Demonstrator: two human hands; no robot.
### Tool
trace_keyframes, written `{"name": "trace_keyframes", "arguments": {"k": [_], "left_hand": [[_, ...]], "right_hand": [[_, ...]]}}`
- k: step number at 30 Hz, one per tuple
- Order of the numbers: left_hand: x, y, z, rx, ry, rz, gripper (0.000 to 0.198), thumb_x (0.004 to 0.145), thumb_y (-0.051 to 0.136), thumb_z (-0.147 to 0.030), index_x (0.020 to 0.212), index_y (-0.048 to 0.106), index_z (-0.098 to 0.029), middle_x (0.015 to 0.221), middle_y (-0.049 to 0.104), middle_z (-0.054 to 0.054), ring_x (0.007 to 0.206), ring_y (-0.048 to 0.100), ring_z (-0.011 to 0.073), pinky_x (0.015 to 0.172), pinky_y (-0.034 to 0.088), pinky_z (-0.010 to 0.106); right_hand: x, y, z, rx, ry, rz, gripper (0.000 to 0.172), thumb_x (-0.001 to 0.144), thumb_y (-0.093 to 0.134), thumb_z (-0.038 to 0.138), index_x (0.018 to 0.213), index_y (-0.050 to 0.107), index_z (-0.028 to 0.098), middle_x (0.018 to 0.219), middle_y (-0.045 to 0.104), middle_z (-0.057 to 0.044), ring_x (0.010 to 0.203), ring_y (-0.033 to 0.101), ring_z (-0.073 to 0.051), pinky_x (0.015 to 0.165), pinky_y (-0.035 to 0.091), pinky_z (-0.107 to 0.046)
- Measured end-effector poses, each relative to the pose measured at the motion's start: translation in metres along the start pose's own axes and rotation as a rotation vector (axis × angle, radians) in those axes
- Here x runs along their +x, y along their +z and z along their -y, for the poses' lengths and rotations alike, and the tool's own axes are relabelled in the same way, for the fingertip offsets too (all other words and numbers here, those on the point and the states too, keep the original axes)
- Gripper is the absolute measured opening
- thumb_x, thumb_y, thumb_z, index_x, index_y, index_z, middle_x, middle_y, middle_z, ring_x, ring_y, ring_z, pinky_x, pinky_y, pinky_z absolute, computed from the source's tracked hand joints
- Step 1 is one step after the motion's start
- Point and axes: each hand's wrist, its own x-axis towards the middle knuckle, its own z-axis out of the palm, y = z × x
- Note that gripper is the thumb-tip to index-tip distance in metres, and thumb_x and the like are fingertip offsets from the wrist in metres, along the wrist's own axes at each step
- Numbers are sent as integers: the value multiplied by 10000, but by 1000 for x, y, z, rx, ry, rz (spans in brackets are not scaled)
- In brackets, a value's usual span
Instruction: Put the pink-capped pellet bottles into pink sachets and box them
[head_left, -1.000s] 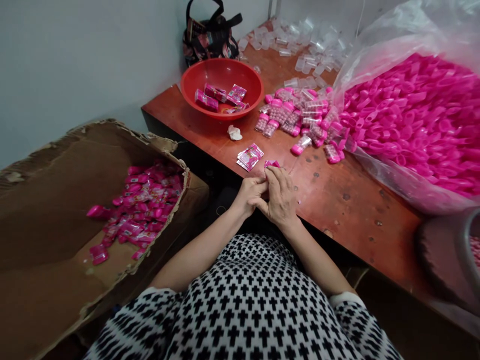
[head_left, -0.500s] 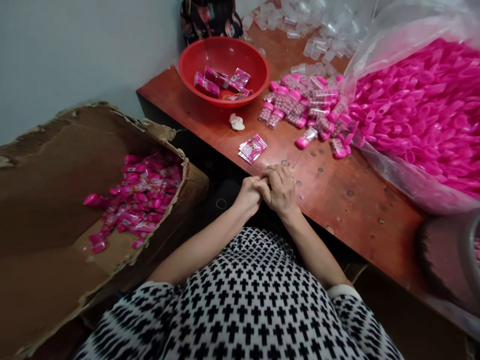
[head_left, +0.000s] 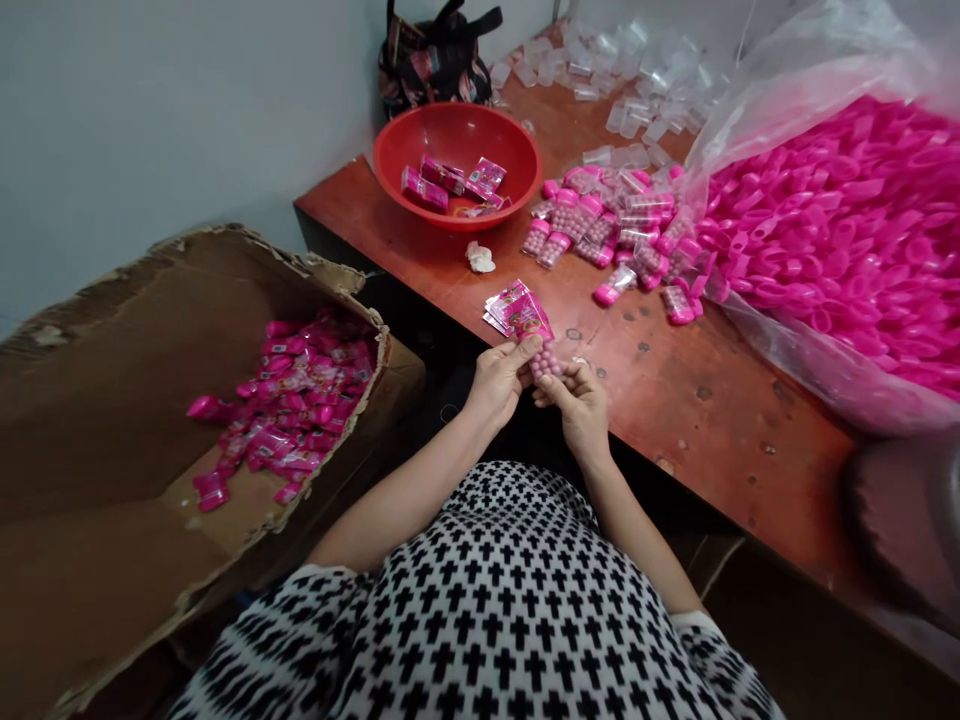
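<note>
A small clear bottle of pink candy balls [head_left: 546, 362] is held between my two hands over the table's near edge. At its upper end is a pink printed sleeve [head_left: 534, 322]; how far it covers the bottle I cannot tell. My left hand [head_left: 495, 388] pinches the sleeve and bottle from the left, thumb on top. The fingers of my right hand [head_left: 582, 405] are closed on the bottle's lower end. Just beyond my hands, a little stack of flat pink sleeves [head_left: 498, 312] lies on the table, partly covered by the held one.
A red bowl [head_left: 390, 190] holds pink packets, with crumpled white tissue [head_left: 480, 257] before it. Filled bottles [head_left: 592, 220], clear empty containers [head_left: 637, 105] and a bag of pink caps [head_left: 832, 220] lie on the table [head_left: 720, 420]. A carton [head_left: 97, 430] with wrapped bottles stands left.
My hands were together at the table edge; now they are apart, with the candy bottle and printed sleeve visible between them. The camera view has shifted slightly.
</note>
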Motion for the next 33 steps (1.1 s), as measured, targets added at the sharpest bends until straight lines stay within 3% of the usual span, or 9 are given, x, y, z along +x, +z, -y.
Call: {"name": "trace_keyframes", "arguments": {"k": [5,11,15,18,26,30,33], "left_hand": [[-4,4,2,61,37,17,300,564,814,-303,661,634,-83,683,673,72,609,624,128,605,481,239],[-6,5,1,36,50,72,317,577,805,-334,692,638,-90,649,661,50,546,594,111,596,494,258],[-10,3,7,124,26,139,317,572,800,-343,593,609,-91,515,591,17,429,514,89,451,422,230],[-13,1,11,151,5,172,349,587,787,-370,529,571,-102,448,520,-7,363,442,78,368,345,227],[-14,-1,7,123,14,110,365,541,825,-344,547,555,-99,486,501,-20,426,439,54,403,339,194],[-18,-7,-4,81,63,42,370,518,839,-331,545,545,-107,484,510,-25,426,454,52,400,351,180],[-27,-23,-31,16,238,-64,337,554,820,-375,651,603,-136,636,651,11,551,593,100,537,495,217]], "right_hand": [[-2,5,5,50,5,-98,236,700,712,325,824,566,188,641,631,41,501,582,-96,484,512,-235],[-9,4,11,-67,-140,-143,177,685,719,264,736,563,197,673,634,41,529,568,-83,484,488,-211],[-9,8,12,167,-24,-142,217,663,728,260,681,527,180,537,607,63,395,521,-68,386,431,-184],[-7,10,10,261,4,-159,238,655,736,268,691,518,180,511,607,68,389,539,-71,392,448,-177],[0,7,4,265,10,-4,269,657,762,300,779,548,192,599,653,54,487,628,-105,471,540,-218],[9,27,5,261,44,67,312,635,769,347,778,536,197,608,650,63,477,621,-96,479,546,-218],[15,46,11,246,58,179,357,606,780,364,803,530,202,628,658,62,501,624,-94,487,540,-210]]}}
